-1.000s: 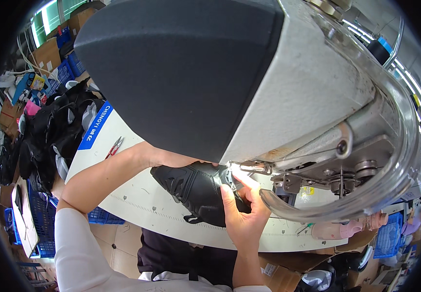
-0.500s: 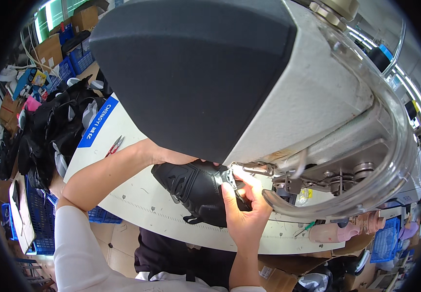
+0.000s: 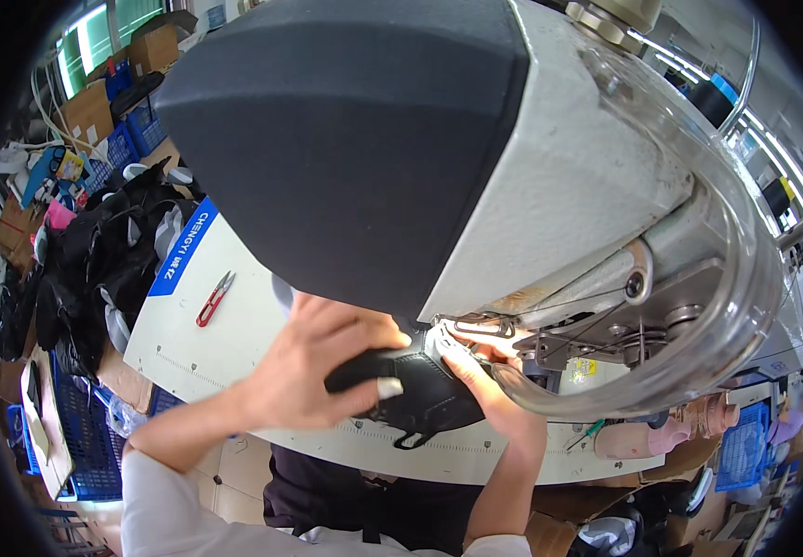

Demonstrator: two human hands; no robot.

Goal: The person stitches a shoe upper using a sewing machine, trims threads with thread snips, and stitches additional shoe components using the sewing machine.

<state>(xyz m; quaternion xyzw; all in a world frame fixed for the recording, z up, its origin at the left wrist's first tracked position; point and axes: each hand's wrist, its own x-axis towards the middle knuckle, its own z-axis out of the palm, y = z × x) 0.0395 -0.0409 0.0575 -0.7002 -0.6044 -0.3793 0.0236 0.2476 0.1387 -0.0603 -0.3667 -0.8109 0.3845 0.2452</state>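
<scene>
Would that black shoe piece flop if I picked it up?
The black shoe piece would probably bend but hold some shape, since it curves instead of lying flat. It might feel slippery, because its surface looks smooth and shiny.

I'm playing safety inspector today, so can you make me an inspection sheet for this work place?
Surface: pale table, with a curved front edge and a blue strip at its left end.
Job's things: black shoe, partly hidden, under the front of a big machine.
Clutter: red-handled snips lie on the table; a pink bottle is by its right end.
Grips: left grip is over the shoe's left part, thumb and fingers apart; right grip holds its edge near the machine.
Cables: pale cables at upper left; where they lead, I can't tell.
Surroundings: heaped black pieces, a blue crate and cardboard boxes at left.
</scene>
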